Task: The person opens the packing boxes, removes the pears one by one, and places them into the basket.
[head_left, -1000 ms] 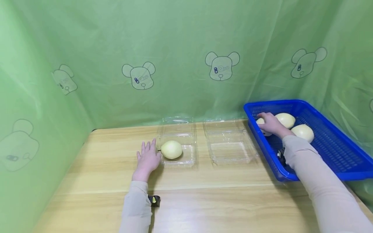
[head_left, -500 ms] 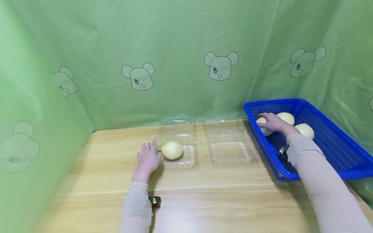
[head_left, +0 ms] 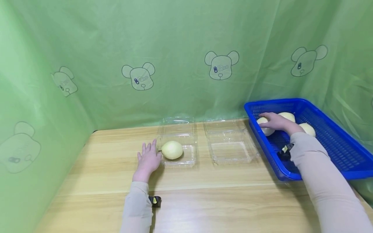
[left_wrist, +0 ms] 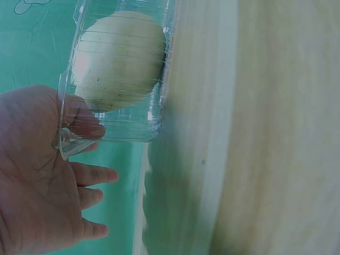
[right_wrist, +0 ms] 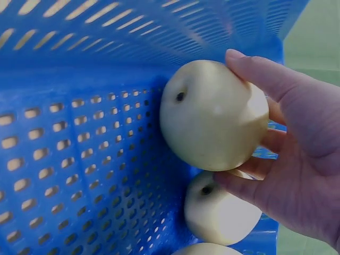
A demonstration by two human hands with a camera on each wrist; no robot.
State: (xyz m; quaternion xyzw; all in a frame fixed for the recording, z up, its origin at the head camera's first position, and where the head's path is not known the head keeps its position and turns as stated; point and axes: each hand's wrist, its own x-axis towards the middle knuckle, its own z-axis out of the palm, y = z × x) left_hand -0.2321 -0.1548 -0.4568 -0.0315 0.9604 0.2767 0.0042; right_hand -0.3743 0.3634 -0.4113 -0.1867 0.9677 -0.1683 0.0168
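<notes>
In the head view my right hand [head_left: 275, 122] is in the blue basket at the right, gripping a pale yellow pear [head_left: 265, 126]. Seen from the right wrist, the thumb lies across one side of this pear [right_wrist: 212, 114] and the fingers curl round the other. Another pear [right_wrist: 220, 212] sits just below it. My left hand [head_left: 148, 160] lies with fingers spread at the left edge of an open clear plastic box [head_left: 189, 158], its thumb at the rim. That box holds one pear [head_left: 172, 150] on its side, stem toward the hand.
The blue basket [head_left: 281, 170] stands at the table's right side, with two more pears [head_left: 308, 129] partly behind the right arm. A second open clear box [head_left: 231, 152] lies between the first box and the basket. Green printed cloth [head_left: 180, 38] encloses the back and sides.
My right hand and forearm have shifted slightly right in the basket, with the fingers round the pear. The left hand, the clear boxes and the boxed pear have stayed put.
</notes>
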